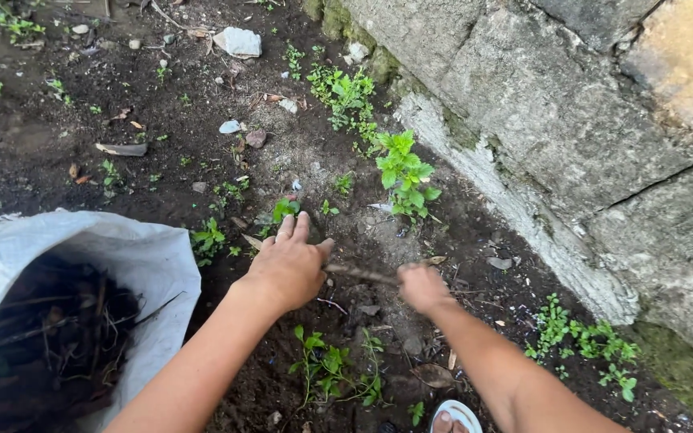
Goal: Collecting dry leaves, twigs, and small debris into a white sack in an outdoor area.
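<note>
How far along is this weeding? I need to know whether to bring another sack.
Done: the white sack already holds dark twigs and debris. In hand: both hands, left hand and right hand, grip a thin stick. Left: green weeds along the stone wall.

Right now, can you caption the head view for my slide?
Both hands, left hand and right hand, grip a thin stick over weedy soil beside a white sack and stone wall.
</note>
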